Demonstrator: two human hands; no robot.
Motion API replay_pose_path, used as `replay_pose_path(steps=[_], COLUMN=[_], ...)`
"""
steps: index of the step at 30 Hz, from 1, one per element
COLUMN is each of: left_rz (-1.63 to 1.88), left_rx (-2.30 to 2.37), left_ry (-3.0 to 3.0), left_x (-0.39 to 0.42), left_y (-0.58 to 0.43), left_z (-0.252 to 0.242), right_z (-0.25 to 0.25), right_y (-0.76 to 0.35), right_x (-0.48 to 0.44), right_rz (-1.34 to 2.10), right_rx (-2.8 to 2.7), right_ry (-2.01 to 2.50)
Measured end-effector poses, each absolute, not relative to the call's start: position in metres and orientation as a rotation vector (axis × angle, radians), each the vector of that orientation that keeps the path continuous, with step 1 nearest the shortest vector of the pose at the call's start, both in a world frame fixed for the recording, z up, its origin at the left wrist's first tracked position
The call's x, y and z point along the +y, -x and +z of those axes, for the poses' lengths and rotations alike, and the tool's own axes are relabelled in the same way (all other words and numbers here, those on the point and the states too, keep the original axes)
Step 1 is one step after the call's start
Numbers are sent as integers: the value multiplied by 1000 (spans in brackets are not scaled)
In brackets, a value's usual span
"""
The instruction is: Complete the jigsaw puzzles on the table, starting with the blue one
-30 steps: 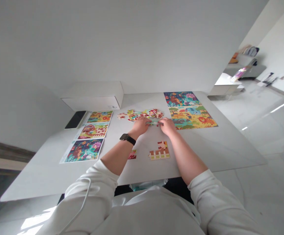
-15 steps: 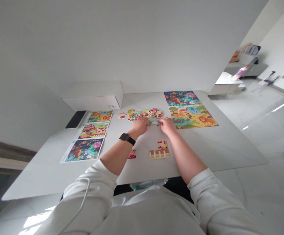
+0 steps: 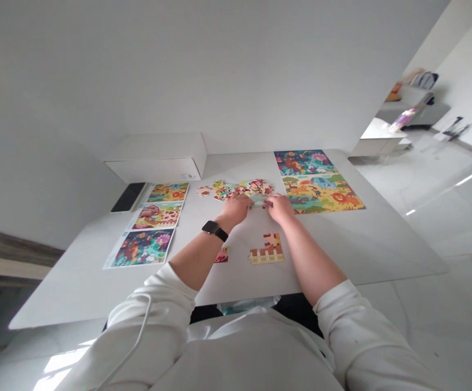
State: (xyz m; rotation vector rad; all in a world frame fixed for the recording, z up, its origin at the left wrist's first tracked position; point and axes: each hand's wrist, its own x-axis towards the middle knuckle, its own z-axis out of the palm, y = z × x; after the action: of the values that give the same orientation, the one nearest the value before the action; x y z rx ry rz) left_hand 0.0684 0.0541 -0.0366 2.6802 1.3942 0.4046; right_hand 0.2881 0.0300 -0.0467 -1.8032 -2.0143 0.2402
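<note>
Both hands meet over the table just in front of a loose pile of jigsaw puzzle pieces (image 3: 256, 187). Between them lies a strip of pale green puzzle pieces (image 3: 258, 203). My left hand (image 3: 237, 208), with a black watch on its wrist, has its fingers closed on the left end of the strip. At the other end my right hand (image 3: 280, 208) pinches the strip with thumb and fingers. Nearer me is a joined puzzle section (image 3: 267, 254) with a fence and part of a cow. A pinkish-red puzzle section (image 3: 221, 255) shows partly behind my left forearm.
Three printed picture sheets (image 3: 157, 216) lie on the left, beside a dark phone (image 3: 128, 197). A white box (image 3: 154, 169) stands behind them against the wall. Two finished-looking animal pictures (image 3: 321, 190) lie on the right of the white table (image 3: 366, 239).
My hands stay at the green strip with only slight finger movement. The whole view has shifted a little as the head moved.
</note>
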Motion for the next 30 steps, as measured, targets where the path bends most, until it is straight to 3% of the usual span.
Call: replay_pose_path(steps=[16,22,26,30], left_rz=[474,681,728,546], left_rx=[1352,1230,1450,1822], left_ry=[-2669,-2597,-2499,-2318], left_x=[47,45,41,34], left_y=[-67,-45,-14,26], left_z=[-36,-28,-19,-13], right_z=[-45,-40,-30,-21], right_y=[-291,-288,-283,-272], right_x=[29,27,19,9], right_rz=[264,248,300,319], right_rx=[-2003,-1900,-1859,-1933], right_ry=[1822,1759,1677,1544])
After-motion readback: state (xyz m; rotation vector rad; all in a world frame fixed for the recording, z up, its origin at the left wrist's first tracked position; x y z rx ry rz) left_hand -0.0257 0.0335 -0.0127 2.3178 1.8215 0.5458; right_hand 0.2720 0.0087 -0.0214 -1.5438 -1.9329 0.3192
